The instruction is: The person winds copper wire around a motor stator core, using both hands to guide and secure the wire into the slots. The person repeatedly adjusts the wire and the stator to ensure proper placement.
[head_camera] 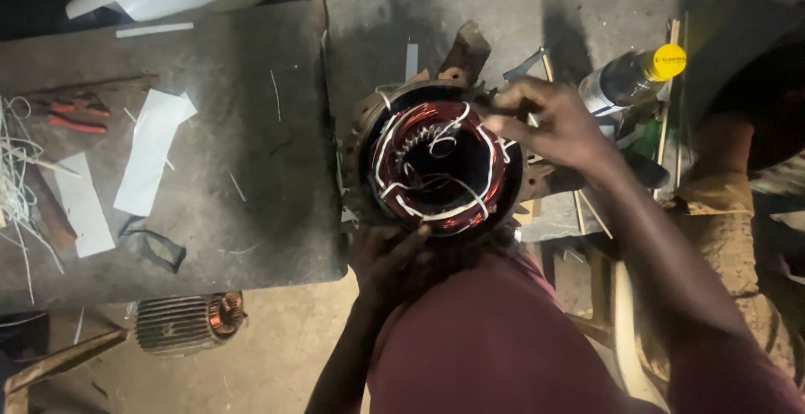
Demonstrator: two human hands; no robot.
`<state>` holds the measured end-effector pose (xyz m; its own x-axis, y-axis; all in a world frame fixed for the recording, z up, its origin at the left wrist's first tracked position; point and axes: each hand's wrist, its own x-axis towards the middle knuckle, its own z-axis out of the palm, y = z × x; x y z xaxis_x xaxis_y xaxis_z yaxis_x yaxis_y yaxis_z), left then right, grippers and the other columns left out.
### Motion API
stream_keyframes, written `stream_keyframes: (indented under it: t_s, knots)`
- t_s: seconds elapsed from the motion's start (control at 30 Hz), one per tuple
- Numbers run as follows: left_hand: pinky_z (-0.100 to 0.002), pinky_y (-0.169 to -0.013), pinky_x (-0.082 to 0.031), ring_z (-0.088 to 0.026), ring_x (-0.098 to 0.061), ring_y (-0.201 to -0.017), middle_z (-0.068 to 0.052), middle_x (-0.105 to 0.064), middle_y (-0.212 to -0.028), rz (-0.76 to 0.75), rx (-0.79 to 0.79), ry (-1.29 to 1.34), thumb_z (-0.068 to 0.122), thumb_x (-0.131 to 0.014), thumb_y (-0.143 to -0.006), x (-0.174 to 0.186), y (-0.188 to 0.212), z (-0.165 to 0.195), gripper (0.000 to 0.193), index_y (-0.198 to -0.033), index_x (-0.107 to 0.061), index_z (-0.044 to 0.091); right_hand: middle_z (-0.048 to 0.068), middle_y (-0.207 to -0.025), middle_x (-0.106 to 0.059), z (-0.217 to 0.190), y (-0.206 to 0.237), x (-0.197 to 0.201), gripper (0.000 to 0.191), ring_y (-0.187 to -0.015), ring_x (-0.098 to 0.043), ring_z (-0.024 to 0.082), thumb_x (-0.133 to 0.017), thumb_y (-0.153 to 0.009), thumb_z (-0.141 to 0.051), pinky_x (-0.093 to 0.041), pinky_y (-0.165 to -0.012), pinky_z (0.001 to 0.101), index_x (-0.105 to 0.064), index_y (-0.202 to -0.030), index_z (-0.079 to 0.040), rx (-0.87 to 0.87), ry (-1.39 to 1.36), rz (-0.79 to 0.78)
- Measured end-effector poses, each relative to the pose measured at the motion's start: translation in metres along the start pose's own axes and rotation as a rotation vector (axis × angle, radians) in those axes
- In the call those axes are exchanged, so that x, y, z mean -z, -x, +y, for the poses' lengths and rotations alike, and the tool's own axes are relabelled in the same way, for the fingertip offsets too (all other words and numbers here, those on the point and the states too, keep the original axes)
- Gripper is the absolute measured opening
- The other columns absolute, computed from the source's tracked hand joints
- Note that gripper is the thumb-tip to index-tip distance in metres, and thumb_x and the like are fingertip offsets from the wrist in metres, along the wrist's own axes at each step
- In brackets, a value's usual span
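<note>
Right fingertips [503,106] blur over the stator's rim [436,87].

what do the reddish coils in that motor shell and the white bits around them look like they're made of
The coils look like enamelled copper wire: fine, glossy, reddish-brown strands in tight bundles. The white bits seem to be insulating sleeving or tie cord, matte and flexible; which one is hard to tell. The shell looks like dull, grimy cast metal.

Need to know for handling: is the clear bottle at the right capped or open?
Capped: the clear bottle lies tipped, its yellow cap on.
</note>
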<state>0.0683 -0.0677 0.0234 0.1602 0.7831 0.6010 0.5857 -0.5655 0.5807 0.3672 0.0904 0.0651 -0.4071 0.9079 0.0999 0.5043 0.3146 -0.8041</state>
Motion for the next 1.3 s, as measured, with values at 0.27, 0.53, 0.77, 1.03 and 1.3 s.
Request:
stream_keyframes:
  t_s: [0.27, 0.53, 0.77, 1.03, 1.3]
  knots:
    - [-0.038, -0.069, -0.045, -0.024, -0.054, -0.080, -0.002, -0.056, -0.086, -0.012, 0.058, 0.065, 0.018, -0.084, -0.076, 0.005, -0.008, 0.009, 0.041, -0.116, -0.077, 0.023, 0.009, -0.075, -0.064, -0.060, -0.078, -0.041, 0.052, -0.074, -0.066, 0.024, -0.070, -0.087, -0.056, -0.056, -0.075, 0.0456, -0.066, -0.107, -0.008, -0.262, 1.023, -0.500]
    - [-0.039, -0.074, -0.048, -0.025, -0.057, -0.084, -0.001, -0.058, -0.088, -0.024, 0.049, 0.079, 0.020, -0.084, -0.078, 0.009, -0.014, 0.011, 0.043, -0.119, -0.075, 0.025, 0.012, -0.097, -0.068, -0.064, -0.068, -0.064, 0.053, -0.087, -0.068, 0.026, -0.072, -0.087, -0.037, -0.049, -0.085, 0.0515, -0.061, -0.129, -0.005, -0.257, 1.101, -0.224]
    - [-0.039, -0.075, -0.050, -0.024, -0.061, -0.087, 0.000, -0.061, -0.091, -0.034, 0.032, -0.017, 0.022, -0.085, -0.074, 0.004, -0.009, 0.005, 0.044, -0.117, -0.076, 0.029, 0.012, -0.104, -0.067, -0.047, 0.061, -0.033, 0.038, -0.100, -0.060, 0.033, -0.083, -0.093, -0.031, -0.041, -0.092, 0.0471, -0.072, -0.121, -0.007, 0.120, 0.627, 0.311]
    - [-0.039, -0.076, -0.048, -0.024, -0.058, -0.090, 0.000, -0.058, -0.098, -0.035, -0.005, -0.028, 0.021, -0.089, -0.071, 0.000, 0.007, -0.005, 0.051, -0.119, -0.073, 0.031, 0.016, -0.126, -0.060, -0.020, 0.150, -0.105, 0.051, -0.109, -0.052, 0.034, -0.082, -0.071, -0.052, -0.041, -0.095, 0.0515, -0.076, -0.109, -0.019, -0.117, 0.174, 0.314]
    - [-0.046, -0.080, -0.047, -0.024, -0.058, -0.085, -0.001, -0.057, -0.091, -0.021, -0.122, -0.052, 0.022, -0.087, -0.066, 0.001, -0.004, -0.010, 0.053, -0.117, -0.072, 0.028, 0.009, -0.114, -0.061, 0.016, 0.148, -0.104, 0.036, -0.103, -0.050, 0.025, -0.072, -0.086, -0.052, -0.041, -0.095, 0.0456, -0.076, -0.099, -0.019, 0.186, 0.370, 0.369]
